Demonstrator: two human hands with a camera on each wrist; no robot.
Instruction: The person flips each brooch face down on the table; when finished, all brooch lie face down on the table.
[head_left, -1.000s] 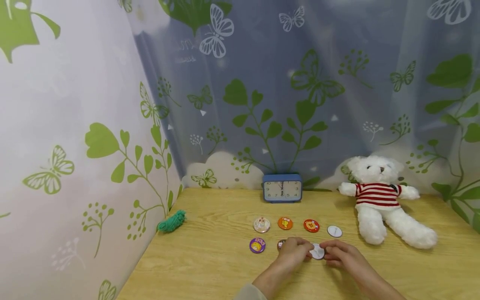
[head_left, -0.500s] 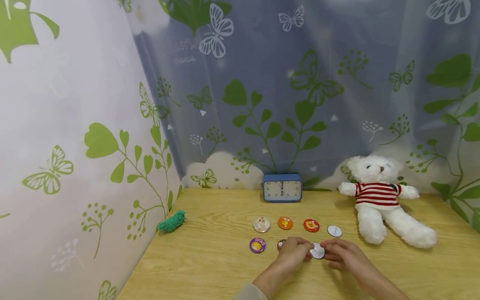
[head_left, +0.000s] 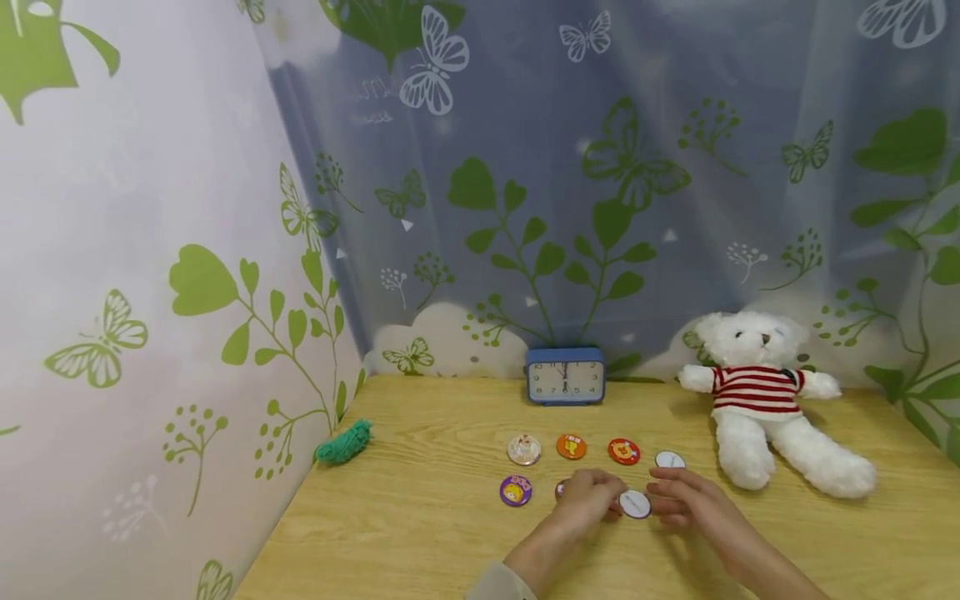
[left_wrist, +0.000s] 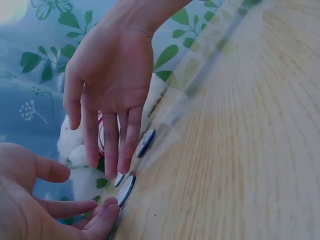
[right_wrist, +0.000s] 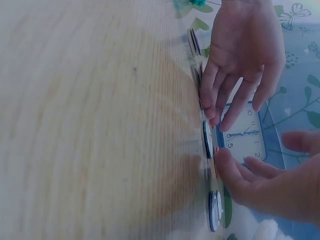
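Note:
A round pin badge (head_left: pixel 635 503) lies on the table, its white back and pin facing up. To its left is my left hand (head_left: pixel 581 502), fingers extended, the fingertips at the badge's edge. My right hand (head_left: pixel 701 510) is on the other side, fingers loosely straight and slightly apart from the badge. The right wrist view shows the badge (right_wrist: pixel 207 139) between both hands' fingertips, without a grip on it. Partly hidden behind my left hand is a brown badge (head_left: pixel 560 490). Just beyond my right fingers lies another white-backed badge (head_left: pixel 670 460).
Further badges lie face up: purple (head_left: pixel 515 491), beige (head_left: pixel 524 449), orange (head_left: pixel 572 447) and red (head_left: pixel 624 452). A blue clock (head_left: pixel 566 377) stands at the back. A white teddy bear (head_left: pixel 756 392) sits at right; green yarn (head_left: pixel 344 442) lies at left.
My right fingers have straightened and moved off the badge, rising a little towards the back. The left hand has loosened slightly and stays beside it. More of the badge's back is visible.

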